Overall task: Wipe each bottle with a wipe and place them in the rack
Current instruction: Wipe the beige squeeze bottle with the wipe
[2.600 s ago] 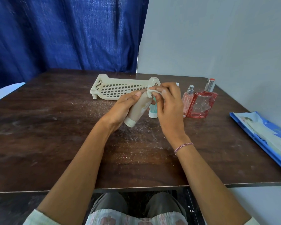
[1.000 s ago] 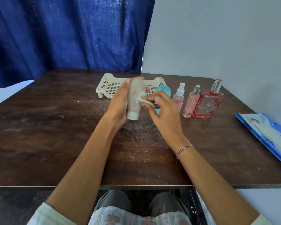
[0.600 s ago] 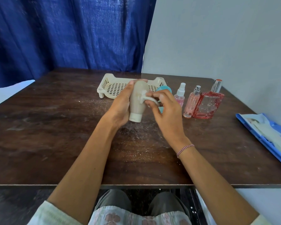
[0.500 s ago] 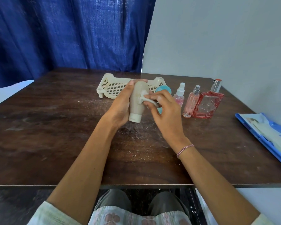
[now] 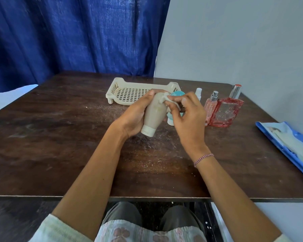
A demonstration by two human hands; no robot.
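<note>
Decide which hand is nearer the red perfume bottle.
Right. The right hand, pinching the wipe, sits a little left of the red perfume bottle; the left hand grips the beige bottle farther left.

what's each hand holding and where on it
The left hand grips the beige bottle round its body, cap down; the right hand pinches the white wipe against the bottle's upper end.

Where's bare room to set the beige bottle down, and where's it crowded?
Free: inside the rack; the table left of the left hand. Crowded: right of the right hand, where the pink spray bottle and perfume bottle stand close.
</note>
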